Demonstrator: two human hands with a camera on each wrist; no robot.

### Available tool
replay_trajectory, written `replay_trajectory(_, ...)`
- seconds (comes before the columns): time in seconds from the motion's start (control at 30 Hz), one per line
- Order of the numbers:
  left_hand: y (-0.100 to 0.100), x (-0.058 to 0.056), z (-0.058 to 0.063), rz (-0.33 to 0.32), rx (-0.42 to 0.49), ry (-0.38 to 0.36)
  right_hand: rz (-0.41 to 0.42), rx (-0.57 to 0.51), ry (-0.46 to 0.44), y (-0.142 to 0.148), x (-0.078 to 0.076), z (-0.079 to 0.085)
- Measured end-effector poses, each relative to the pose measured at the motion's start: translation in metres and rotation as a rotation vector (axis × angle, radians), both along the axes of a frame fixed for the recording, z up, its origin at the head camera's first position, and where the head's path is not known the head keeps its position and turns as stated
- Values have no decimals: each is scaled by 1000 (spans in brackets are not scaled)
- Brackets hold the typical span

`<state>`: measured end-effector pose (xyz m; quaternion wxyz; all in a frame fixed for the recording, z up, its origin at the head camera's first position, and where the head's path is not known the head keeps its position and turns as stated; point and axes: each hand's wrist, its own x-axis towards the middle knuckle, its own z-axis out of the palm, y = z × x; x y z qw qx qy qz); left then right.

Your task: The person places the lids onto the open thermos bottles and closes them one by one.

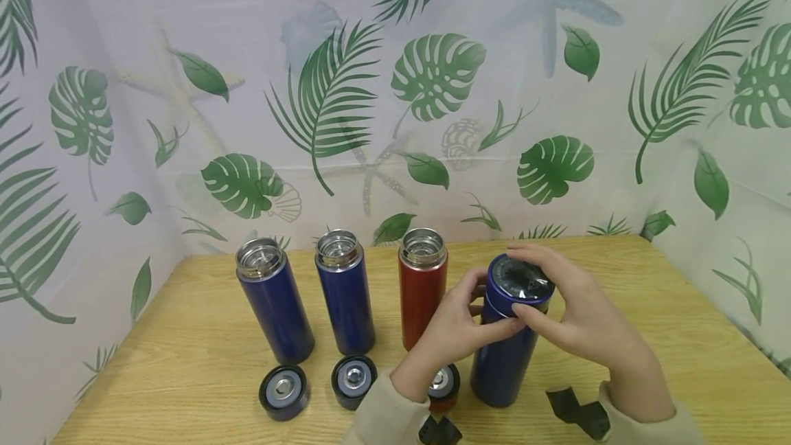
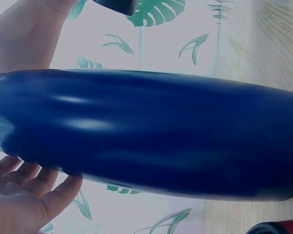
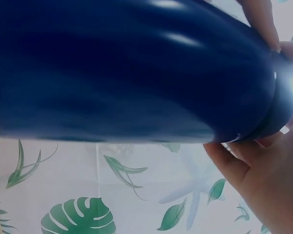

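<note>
At the right of the head view a blue thermos bottle stands upright on the table, its lid on top with a glossy black face. My left hand holds the bottle near its neck, thumb in front and fingers round the far side. With thumb and fingers my right hand grips the lid's rim. The blue body fills much of the left wrist view, and the right wrist view shows it too. Some fingertips are hidden behind the bottle.
Two blue bottles and a red bottle stand lidless in a row to the left. Before them lie upturned lids, and another lid is partly hidden by my left arm. A leaf-print cloth hangs behind the table.
</note>
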<state>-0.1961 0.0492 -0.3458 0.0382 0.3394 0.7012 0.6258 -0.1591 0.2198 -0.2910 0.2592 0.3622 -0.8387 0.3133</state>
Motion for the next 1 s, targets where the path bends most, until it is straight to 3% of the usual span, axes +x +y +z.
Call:
replay_trajectory(0.1, 0, 0, 0, 3, 3, 1, -10, -8, 9, -1, 0, 0)
replay_trajectory(0.27, 1, 0, 0, 9, 6, 5, -103, -32, 10, -4, 2, 0)
replay_trajectory(0.43, 1, 0, 0, 12, 10, 11, -212, -43, -35, -9, 5, 1)
replay_trajectory(0.6, 0, 0, 0, 12, 11, 1, -251, -19, -78, -11, 5, 0)
replay_trajectory(0.7, 0, -1, 0, 10, 5, -9, -216, 13, -103, -10, 4, -1)
replay_trajectory(0.9, 1, -1, -1, 11, -2, -20, 12, -7, -103, -2, 1, -2)
replay_trajectory(1.0, 1, -1, -1, 11, -1, -20, 44, -17, -99, 0, 0, -2)
